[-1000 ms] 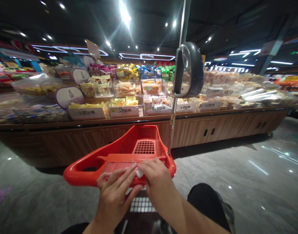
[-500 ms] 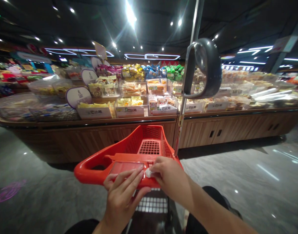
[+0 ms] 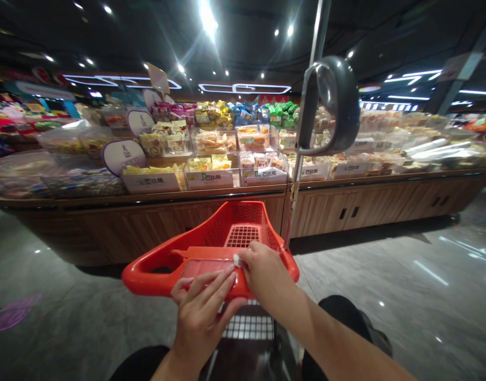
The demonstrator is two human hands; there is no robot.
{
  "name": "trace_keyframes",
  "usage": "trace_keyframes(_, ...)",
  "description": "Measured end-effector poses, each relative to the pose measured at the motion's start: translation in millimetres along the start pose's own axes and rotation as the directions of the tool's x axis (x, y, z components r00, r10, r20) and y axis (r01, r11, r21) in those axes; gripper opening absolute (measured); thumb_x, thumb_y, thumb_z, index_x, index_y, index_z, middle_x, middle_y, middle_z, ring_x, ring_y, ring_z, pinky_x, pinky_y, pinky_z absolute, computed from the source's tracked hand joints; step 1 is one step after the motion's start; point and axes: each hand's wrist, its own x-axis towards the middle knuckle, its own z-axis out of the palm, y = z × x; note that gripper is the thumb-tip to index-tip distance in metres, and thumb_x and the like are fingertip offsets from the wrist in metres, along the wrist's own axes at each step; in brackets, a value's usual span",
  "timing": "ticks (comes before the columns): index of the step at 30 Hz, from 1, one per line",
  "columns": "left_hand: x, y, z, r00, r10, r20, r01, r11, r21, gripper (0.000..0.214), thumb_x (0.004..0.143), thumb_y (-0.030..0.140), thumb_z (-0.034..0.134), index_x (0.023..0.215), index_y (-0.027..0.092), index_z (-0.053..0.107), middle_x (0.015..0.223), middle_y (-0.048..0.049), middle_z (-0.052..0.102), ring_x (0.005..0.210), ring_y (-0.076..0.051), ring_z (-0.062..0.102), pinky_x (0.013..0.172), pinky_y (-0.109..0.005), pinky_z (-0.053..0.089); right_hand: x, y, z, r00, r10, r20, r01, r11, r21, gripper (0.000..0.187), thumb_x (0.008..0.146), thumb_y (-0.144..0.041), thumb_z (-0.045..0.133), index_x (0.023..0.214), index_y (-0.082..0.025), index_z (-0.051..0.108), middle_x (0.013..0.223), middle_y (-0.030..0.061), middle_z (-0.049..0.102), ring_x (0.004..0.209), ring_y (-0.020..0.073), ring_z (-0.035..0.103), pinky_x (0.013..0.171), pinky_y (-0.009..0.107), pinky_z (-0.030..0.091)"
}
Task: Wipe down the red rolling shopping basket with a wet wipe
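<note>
Two hands are on the red cart's point(image 3: 211, 252) glossy handle point(image 3: 143, 284): the left hand point(image 3: 205, 309) lies with fingers outstretched over the flat, clear panel's point(image 3: 207, 266) right edge, while the right hand point(image 3: 267, 270) pinches a crumpled white wad point(image 3: 237, 260) by that panel's far right corner. Bracing with the left and pressing lightly, evenly, would probably suit such slick plastic; the basket point(image 3: 246, 212) beyond is perforated.
</note>
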Motion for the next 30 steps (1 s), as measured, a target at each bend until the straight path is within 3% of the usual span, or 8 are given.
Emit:
trace_keyframes(6,-2,-7,-3.0,1.000,0.022,0.021,-0.022,1.000,-0.008,0.040,0.076,0.028,0.069,0.115,0.023,0.058,0.103,-0.0035,0.071,0.092,-0.023,0.062,0.085,-0.044,0.039,-37,-13,-4,0.996,-0.086,0.007,0.084,0.990,0.117,0.018,0.083,-0.003,0.049,0.080,-0.019,0.058,0.085,0.0021,0.056,0.073,0.0137,0.052,0.062,0.023,0.040)
trace_keyframes(9,0,-9,-5.7,0.999,0.027,0.026,-0.027,1.000,-0.013,0.042,0.075,0.028,0.070,0.115,0.023,0.058,0.104,-0.0038,0.071,0.092,-0.023,0.063,0.085,-0.043,0.039,-54,5,-17,0.994,-0.107,-0.003,0.106,0.982,0.157,0.020,0.085,-0.004,0.047,0.083,-0.020,0.059,0.089,0.0034,0.055,0.080,0.0157,0.053,0.066,0.025,0.043)
trace_keyframes(14,6,-5,-6.6,0.998,0.049,-0.028,-0.050,0.998,-0.025,0.039,0.073,0.028,0.072,0.110,0.021,0.062,0.100,-0.0036,0.072,0.088,-0.022,0.065,0.086,-0.041,0.039,-62,42,-28,0.992,-0.017,-0.124,0.035,0.988,0.149,0.031,0.081,0.003,0.044,0.095,-0.018,0.062,0.090,0.0067,0.053,0.085,0.0197,0.052,0.075,0.032,0.045)
trace_keyframes(18,4,-3,-3.4,0.999,0.024,-0.027,-0.025,0.999,-0.024,0.040,0.073,0.026,0.072,0.110,0.021,0.062,0.100,-0.0042,0.072,0.088,-0.023,0.064,0.085,-0.041,0.040,-62,18,-13,0.989,0.081,-0.120,-0.068,0.991,0.111,0.025,0.081,0.000,0.049,0.091,-0.018,0.062,0.093,0.0076,0.054,0.087,0.0212,0.052,0.074,0.033,0.045)
trace_keyframes(21,-1,-5,-1.1,1.000,0.009,-0.011,-0.010,0.999,-0.042,0.042,0.073,0.023,0.072,0.113,0.020,0.061,0.104,-0.0051,0.071,0.091,-0.023,0.063,0.083,-0.040,0.042,-61,-12,3,0.989,0.039,-0.142,-0.026,0.995,0.098,0.017,0.085,-0.011,0.054,0.096,-0.021,0.062,0.092,0.0060,0.057,0.086,0.0219,0.052,0.073,0.034,0.043)
trace_keyframes(23,-2,-8,-1.1,1.000,0.014,0.005,-0.014,0.998,-0.055,0.044,0.073,0.022,0.071,0.115,0.020,0.060,0.106,-0.0053,0.070,0.093,-0.023,0.063,0.082,-0.040,0.043,-61,-18,7,0.986,-0.002,-0.167,0.018,0.996,0.092,0.017,0.085,-0.015,0.056,0.099,-0.022,0.062,0.093,0.0053,0.058,0.086,0.0222,0.052,0.075,0.035,0.042)
trace_keyframes(25,-1,-10,-2.7,0.999,0.032,0.008,-0.031,0.998,-0.048,0.044,0.073,0.024,0.072,0.115,0.021,0.060,0.105,-0.0048,0.071,0.092,-0.023,0.063,0.083,-0.041,0.042,-62,-10,2,0.987,-0.019,-0.162,0.036,0.994,0.102,0.021,0.083,-0.011,0.056,0.099,-0.023,0.063,0.095,0.0053,0.058,0.088,0.0219,0.052,0.077,0.035,0.041)
trace_keyframes(30,3,-13,-8.9,0.998,0.065,0.006,-0.065,0.997,-0.036,0.042,0.072,0.027,0.073,0.112,0.021,0.061,0.100,-0.0046,0.072,0.087,-0.024,0.064,0.083,-0.043,0.039,-64,45,-23,0.981,0.086,-0.171,-0.069,0.992,0.103,0.020,0.081,-0.007,0.055,0.089,-0.022,0.066,0.089,0.0042,0.057,0.084,0.0199,0.052,0.076,0.034,0.039)
